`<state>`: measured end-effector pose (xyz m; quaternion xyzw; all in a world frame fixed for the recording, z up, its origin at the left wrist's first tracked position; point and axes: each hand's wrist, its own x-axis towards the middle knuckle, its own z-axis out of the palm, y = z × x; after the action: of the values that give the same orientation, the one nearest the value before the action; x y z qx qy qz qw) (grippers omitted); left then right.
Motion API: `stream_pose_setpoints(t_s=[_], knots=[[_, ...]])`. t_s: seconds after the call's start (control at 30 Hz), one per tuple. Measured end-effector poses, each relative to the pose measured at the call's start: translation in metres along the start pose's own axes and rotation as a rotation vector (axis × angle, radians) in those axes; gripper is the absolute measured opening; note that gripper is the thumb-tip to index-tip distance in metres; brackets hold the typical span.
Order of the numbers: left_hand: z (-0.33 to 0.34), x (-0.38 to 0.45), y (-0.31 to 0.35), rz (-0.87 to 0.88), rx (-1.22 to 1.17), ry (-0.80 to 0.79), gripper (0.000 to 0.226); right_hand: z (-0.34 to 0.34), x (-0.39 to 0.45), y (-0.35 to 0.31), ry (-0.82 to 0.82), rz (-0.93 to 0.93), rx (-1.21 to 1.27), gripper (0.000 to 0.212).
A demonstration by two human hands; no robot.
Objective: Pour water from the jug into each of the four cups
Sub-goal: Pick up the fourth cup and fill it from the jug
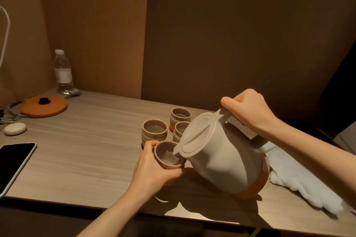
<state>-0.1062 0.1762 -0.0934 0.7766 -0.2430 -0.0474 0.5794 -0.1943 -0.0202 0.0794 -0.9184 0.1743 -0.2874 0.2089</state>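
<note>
A: Which step is judged to be in hand?

B: A pour into one of the four cups. The jug (221,158) is gripped by its handle in the right hand (248,110) and tipped steeply to the left, so that its spout is brought over the rim of the held cup (167,157). That cup is clasped around its side by the left hand (152,169), near the front of the table (86,140). Water is seen glinting inside it.

A: And the other cups?

B: Three are left standing in a cluster just behind: the left cup (154,131), the far cup (180,116) and the middle cup (180,130), which is partly hidden by the jug's lid. Something pale is seen in the left and far ones, but whether water is held there cannot be told for certain.

A: What is called for next?

B: Probably the jug is to be eased back upright before the held cup is overfilled, and the cup set down level. Any cup found empty is then to be brought under the spout.

A: How is the jug described?

B: A beige faceted body with an orange base band is shown, topped by a flat pale lid that is kept closed while tilted. A white cloth (300,179) is seen lying beside it.
</note>
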Motion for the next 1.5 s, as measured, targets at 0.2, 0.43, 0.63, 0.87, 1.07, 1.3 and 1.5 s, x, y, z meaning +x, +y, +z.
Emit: stream_pose_setpoints(t_s=[0.2,0.43,0.63,0.87,1.07,1.3,1.5], knots=[[-0.004,0.007,0.014,0.037,-0.022,-0.002,0.092,-0.012,-0.013,0.015,0.092,0.12,0.225,0.044],[-0.006,0.021,0.038,0.062,-0.058,0.017,0.087,-0.024,-0.024,0.03,0.216,0.225,0.473,0.04],[-0.006,0.034,0.055,0.051,-0.092,0.02,0.082,-0.025,-0.027,0.043,0.295,0.381,0.689,0.028],[-0.001,0.058,0.073,0.024,-0.124,0.001,0.073,-0.027,-0.024,0.061,0.395,0.488,0.789,0.035],[0.008,0.107,0.078,0.014,-0.062,0.031,0.075,-0.029,-0.014,0.077,0.444,0.504,0.81,0.032],[0.009,0.173,0.067,-0.043,0.079,0.044,0.086,-0.021,0.0,0.097,0.481,0.522,0.806,0.034],[0.007,0.213,0.037,-0.125,0.101,0.061,0.089,-0.005,0.01,0.112,0.48,0.51,0.788,0.033]])
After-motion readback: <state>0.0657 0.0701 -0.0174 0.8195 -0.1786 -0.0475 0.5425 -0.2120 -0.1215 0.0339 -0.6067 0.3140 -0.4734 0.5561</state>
